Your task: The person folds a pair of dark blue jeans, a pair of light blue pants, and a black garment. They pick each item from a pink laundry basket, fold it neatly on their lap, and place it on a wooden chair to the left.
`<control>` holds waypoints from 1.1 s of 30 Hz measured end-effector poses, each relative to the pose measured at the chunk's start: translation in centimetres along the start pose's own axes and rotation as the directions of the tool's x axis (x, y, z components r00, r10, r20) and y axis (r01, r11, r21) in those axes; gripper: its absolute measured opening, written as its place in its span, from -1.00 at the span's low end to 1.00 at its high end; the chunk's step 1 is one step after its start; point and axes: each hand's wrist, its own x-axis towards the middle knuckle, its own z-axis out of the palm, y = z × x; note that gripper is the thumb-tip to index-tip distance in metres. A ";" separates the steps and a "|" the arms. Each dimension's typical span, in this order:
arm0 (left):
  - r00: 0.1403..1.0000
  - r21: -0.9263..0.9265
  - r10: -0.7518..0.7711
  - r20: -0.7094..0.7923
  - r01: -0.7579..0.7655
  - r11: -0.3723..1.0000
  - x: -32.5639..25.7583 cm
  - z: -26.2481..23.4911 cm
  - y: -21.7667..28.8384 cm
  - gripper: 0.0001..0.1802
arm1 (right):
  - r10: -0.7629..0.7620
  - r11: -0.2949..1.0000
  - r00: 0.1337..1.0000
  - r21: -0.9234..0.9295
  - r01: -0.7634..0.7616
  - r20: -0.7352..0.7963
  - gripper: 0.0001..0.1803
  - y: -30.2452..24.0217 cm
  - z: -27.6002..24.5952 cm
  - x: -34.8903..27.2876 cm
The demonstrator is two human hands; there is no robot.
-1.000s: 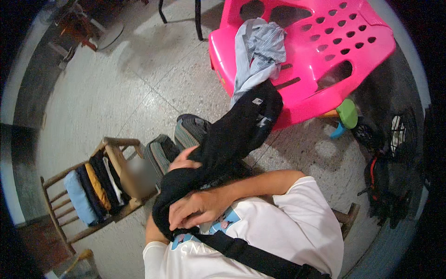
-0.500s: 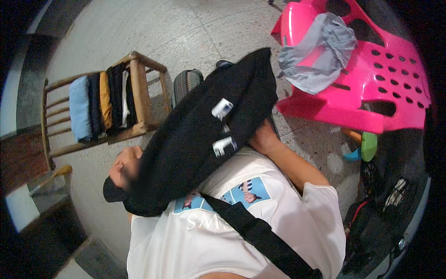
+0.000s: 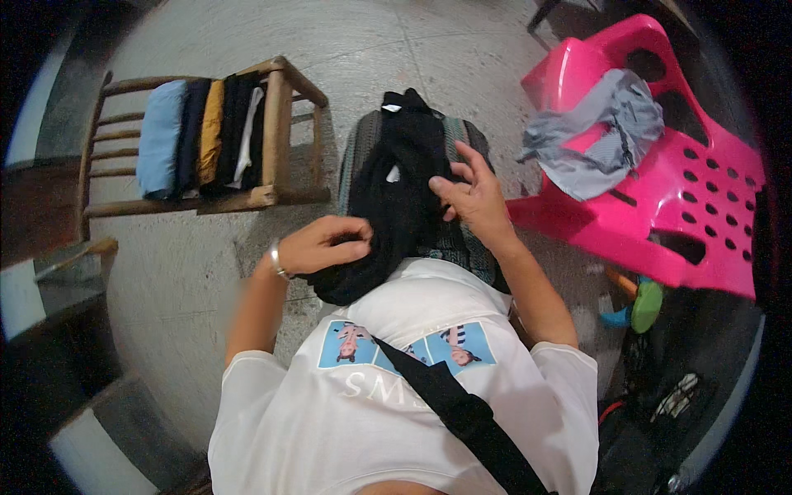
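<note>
"Two hands: what is each doing?"

"My right hand (image 3: 477, 202) is spread beside the black garment (image 3: 388, 186), thumb near its edge, gripping nothing. My left hand (image 3: 322, 245) is curled at the garment's left edge; whether it pinches any cloth, I can't tell."

"What's changed?"

"Half a second ago I had the garment stretched out between both hands. Now it lies lengthwise on my lap, over my patterned trousers (image 3: 360, 142), narrow and bunched, and my right hand has let go."

"Meaning?"

"My lap takes its weight, so I judge the work has gone from holding it up to arranging it. It doesn't look neatly folded yet."

"And around you?"

"To my left, a wooden frame (image 3: 276, 124) carries a row of folded clothes (image 3: 162, 140). To my right, a striped shirt (image 3: 631, 124) lies crumpled on the pink chair (image 3: 563, 74). Both stand apart from the garment."
</note>
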 end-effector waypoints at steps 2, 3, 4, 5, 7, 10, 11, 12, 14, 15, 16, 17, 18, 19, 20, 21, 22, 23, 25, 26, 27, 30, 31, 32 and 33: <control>0.987 -0.127 -0.056 -0.150 0.037 0.991 1.5 1.0 0.3 -0.75 | -0.205 0.964 0.979 -0.179 0.199 -0.016 -0.44 2.8 0.7 2.0; 0.972 -0.186 -0.048 -0.229 0.005 0.983 2.1 1.2 -0.3 -0.74 | -0.144 0.971 0.990 -0.190 0.143 0.007 -0.51 2.5 0.9 2.5; 0.930 -0.176 -0.058 -0.362 -0.007 0.984 2.5 1.4 -0.7 -0.72 | -0.088 0.973 0.996 -0.212 0.093 0.032 -0.58 2.1 1.0 2.6; 0.870 -0.166 -0.067 -0.489 -0.018 0.986 2.8 1.4 -1.0 -0.68 | -0.032 0.971 0.998 -0.237 0.045 0.056 -0.64 1.5 1.5 2.4; 0.742 -0.095 -0.012 -0.670 -0.069 0.993 3.8 1.2 -2.6 -0.60 | -0.154 0.978 0.976 -0.115 0.173 0.157 -0.74 -1.5 2.2 0.4; 0.728 -0.074 0.006 -0.686 -0.078 0.994 4.4 -0.1 -4.1 -0.46 | -0.425 0.850 0.764 -0.077 0.521 0.485 -0.76 -3.2 1.9 -1.9; 0.806 -0.194 0.009 -0.591 -0.153 0.969 4.1 -0.3 -4.7 -0.46 | -0.559 0.741 0.625 -0.009 0.671 0.544 -0.77 -3.6 2.5 -2.3; 0.871 -0.317 0.026 -0.491 -0.206 0.926 3.8 -0.1 -6.2 -0.47 | -0.528 0.755 0.575 0.034 0.655 0.625 -0.76 -4.2 2.9 -2.5; 0.960 -0.585 0.094 -0.264 -0.236 0.775 4.6 0.5 -10.3 -0.47 | -0.426 0.804 0.493 0.066 0.591 0.759 -0.75 -4.8 3.9 -2.7; 0.975 -0.680 0.118 -0.186 -0.214 0.702 4.8 0.9 -10.4 -0.46 | -0.413 0.825 0.468 0.104 0.555 0.781 -0.75 -4.6 4.2 -2.8; 0.981 -0.740 0.135 -0.139 -0.193 0.645 5.0 1.3 -10.3 -0.46 | -0.403 0.845 0.443 0.140 0.516 0.801 -0.76 -4.2 4.3 -2.9; 0.983 -0.780 0.147 -0.107 -0.175 0.601 5.0 1.9 -10.2 -0.46 | -0.396 0.863 0.417 0.175 0.474 0.818 -0.76 -4.0 4.6 -3.1; 0.983 -0.801 0.157 -0.098 -0.171 0.574 5.0 2.4 -9.5 -0.45 | -0.469 0.829 0.406 0.232 0.509 0.785 -0.75 -3.9 5.1 -3.3; 0.980 -0.811 0.168 -0.103 -0.181 0.557 5.1 3.1 -8.8 -0.45 | -0.447 0.844 0.424 0.214 0.492 0.788 -0.74 -4.0 5.0 -3.5; 0.976 -0.798 0.177 -0.127 -0.207 0.566 5.4 3.4 -8.2 -0.45 | -0.425 0.858 0.441 0.197 0.474 0.791 -0.74 -4.3 4.9 -3.8; 0.968 -0.771 0.194 -0.159 -0.244 0.588 5.7 3.2 -7.6 -0.44 | -0.404 0.869 0.453 0.180 0.461 0.795 -0.73 -4.5 4.9 -3.9; 0.956 -0.726 0.216 -0.198 -0.291 0.623 6.1 2.8 -7.1 -0.44 | -0.462 0.825 0.463 0.176 0.536 0.756 -0.71 -4.6 4.9 -4.2; 0.940 -0.665 0.240 -0.244 -0.342 0.663 6.6 2.3 -6.6 -0.44 | -0.422 0.795 0.459 0.075 0.602 0.781 -0.72 -4.9 4.4 -4.4; 0.889 -0.474 0.295 -0.350 -0.440 0.763 6.9 0.9 -5.4 -0.43 | -0.345 0.691 0.444 -0.097 0.717 0.827 -0.73 -5.9 2.9 -4.5; 0.862 -0.365 0.324 -0.390 -0.468 0.805 7.0 0.1 -4.7 -0.43 | -0.242 0.729 0.466 -0.157 0.666 0.851 -0.66 -6.2 2.2 -4.6; 0.830 -0.246 0.364 -0.422 -0.492 0.835 7.2 -0.6 -4.4 -0.42 | -0.318 0.686 0.453 -0.127 0.716 0.833 -0.65 -6.4 1.6 -4.5; 0.730 0.091 0.480 -0.486 -0.505 0.859 7.3 -3.0 -3.4 -0.41 | -0.541 0.519 0.414 -0.096 0.849 0.732 -0.67 -7.6 0.2 -4.6; 0.706 0.167 0.504 -0.498 -0.492 0.855 7.1 -3.4 -3.2 -0.41 | -0.566 0.544 0.425 -0.067 0.836 0.706 -0.72 -7.7 -0.1 -4.6; 0.683 0.234 0.526 -0.506 -0.478 0.846 7.0 -3.9 -2.9 -0.41 | -0.589 0.567 0.436 -0.037 0.823 0.680 -0.77 -7.7 -0.3 -4.7; 0.662 0.289 0.545 -0.515 -0.464 0.837 6.8 -4.3 -2.7 -0.40 | -0.534 0.647 0.444 0.009 0.762 0.720 -0.78 -7.2 -1.3 -4.7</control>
